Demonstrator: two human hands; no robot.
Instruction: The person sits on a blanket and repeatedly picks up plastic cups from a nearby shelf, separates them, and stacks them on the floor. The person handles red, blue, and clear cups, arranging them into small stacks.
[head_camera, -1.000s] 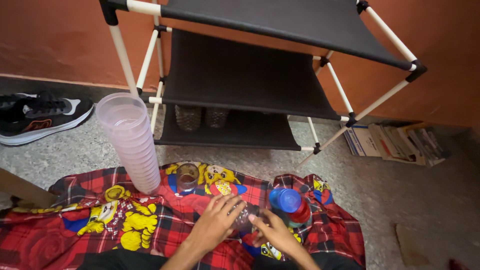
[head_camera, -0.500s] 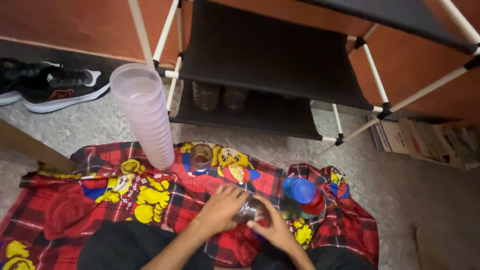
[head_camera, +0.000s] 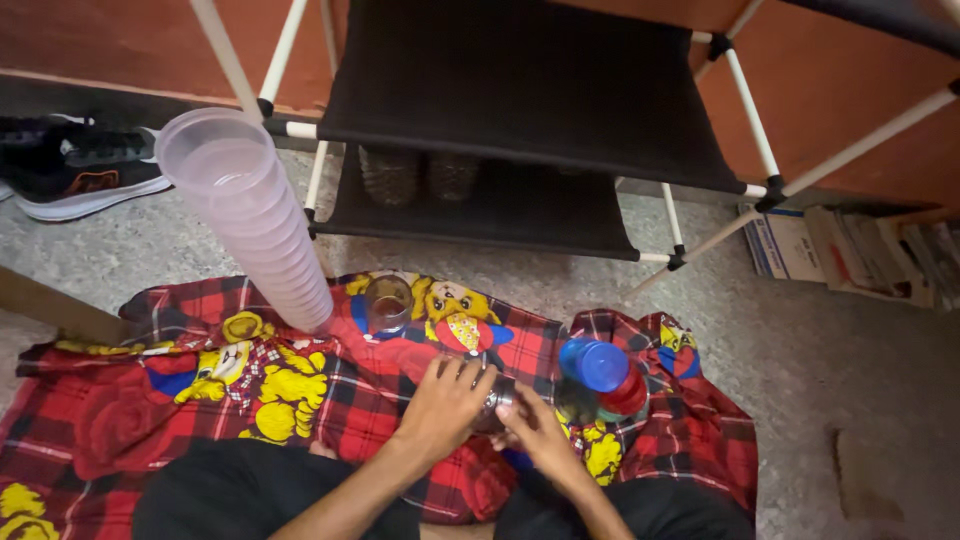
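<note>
A black fabric shelf rack with white tubes (head_camera: 520, 100) stands over a red plaid cartoon-print blanket (head_camera: 200, 400) spread on the floor. On the blanket rises a tall, leaning stack of translucent pink plastic cups (head_camera: 250, 215), with a small stack of blue and red cups (head_camera: 605, 375) to the right. The left hand (head_camera: 440, 405) and right hand (head_camera: 535, 430) together clasp a small clear glass (head_camera: 497, 398) low over the blanket. Another clear glass (head_camera: 387, 303) stands beside the pink stack; a stray elbow could likely topple that stack.
</note>
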